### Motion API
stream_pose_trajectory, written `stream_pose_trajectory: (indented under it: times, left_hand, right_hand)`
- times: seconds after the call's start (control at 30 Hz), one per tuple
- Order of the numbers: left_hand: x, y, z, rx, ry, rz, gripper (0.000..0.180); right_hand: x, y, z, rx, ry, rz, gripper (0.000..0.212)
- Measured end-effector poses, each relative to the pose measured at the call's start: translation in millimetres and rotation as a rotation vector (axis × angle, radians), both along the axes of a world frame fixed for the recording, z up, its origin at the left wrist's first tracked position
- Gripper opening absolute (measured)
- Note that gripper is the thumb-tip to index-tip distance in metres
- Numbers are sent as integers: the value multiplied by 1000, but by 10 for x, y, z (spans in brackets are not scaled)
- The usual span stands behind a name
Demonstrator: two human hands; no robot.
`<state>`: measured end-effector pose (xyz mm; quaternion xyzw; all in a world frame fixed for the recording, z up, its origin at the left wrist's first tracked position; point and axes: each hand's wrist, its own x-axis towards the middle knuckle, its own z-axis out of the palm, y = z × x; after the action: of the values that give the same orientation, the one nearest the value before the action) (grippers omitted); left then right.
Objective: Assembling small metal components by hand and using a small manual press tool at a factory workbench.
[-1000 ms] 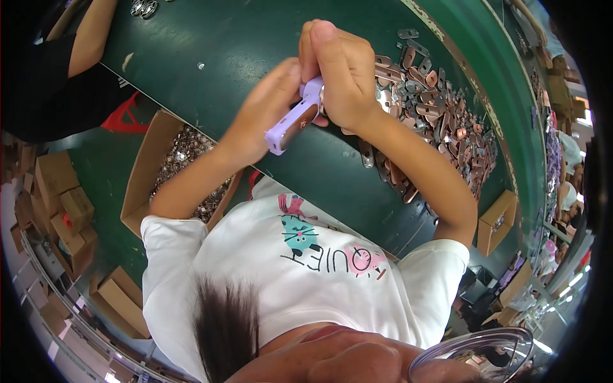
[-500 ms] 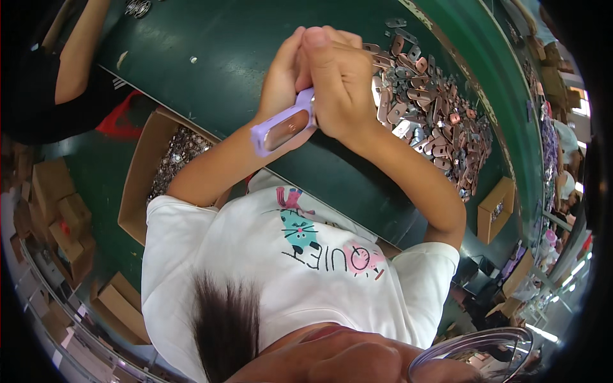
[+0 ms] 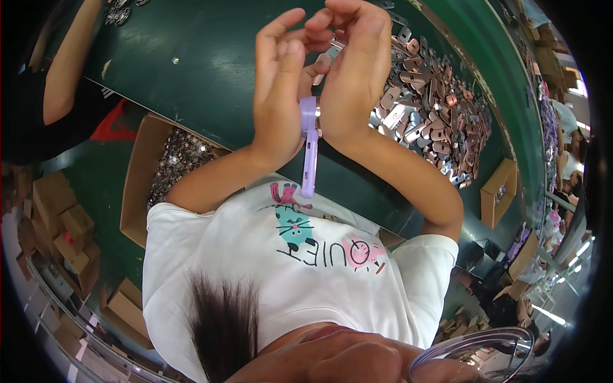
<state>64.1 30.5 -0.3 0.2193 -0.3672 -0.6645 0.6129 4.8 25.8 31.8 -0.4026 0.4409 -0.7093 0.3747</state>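
Note:
Between the heels of my two hands is a light purple plastic frame [image 3: 310,159], seen nearly edge-on, its slotted end pointing down toward my shirt. My left hand [image 3: 276,86] is upright, its thumb up and its fingers loosely bent. My right hand [image 3: 357,73] faces it from the other side, fingers curled inward, so the frame is gripped between the two palms. A shiny oblong metal plate [image 3: 334,50] shows between the fingers; I cannot tell whether it is held or lies behind them.
A heap of oblong metal plates [image 3: 440,108] covers the right side of the green table [image 3: 185,83]. A carton of small metal parts [image 3: 182,156] stands at the left edge, and a small carton [image 3: 498,195] at the right. Another person's arm [image 3: 73,60] is at far left.
The purple frame has turned from showing its oblong, shiny insert to nearly edge-on and now points downward. My hands have gone from clasped together to more opened, with fingers apart.

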Motion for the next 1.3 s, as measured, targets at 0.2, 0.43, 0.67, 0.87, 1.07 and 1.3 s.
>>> stream_pose_trajectory:
  times: [0.2,0.43,0.67,0.87,1.07,1.3]
  left_hand:
    - [96,-6,50,3,-148,17,39]
    - [-39,38,34,-40,-78,40,28]
    - [-42,83,57,-25,-51,50,18]
    - [-56,90,80,12,-93,49,17]
    - [-43,-107,-49,158,-130,-60,26]
    - [-96,-107,-145,266,-105,-3,27]
  right_hand:
    - [17,55,107,-50,17,-3,46]
    - [-219,-490,-363,-994,-115,329,47]
    - [-68,68,130,102,-148,56,32]
    - [-208,-339,-162,-858,79,246,28]
    - [-162,77,123,213,-54,24,31]
    - [-254,-203,-349,-281,-13,119,37]
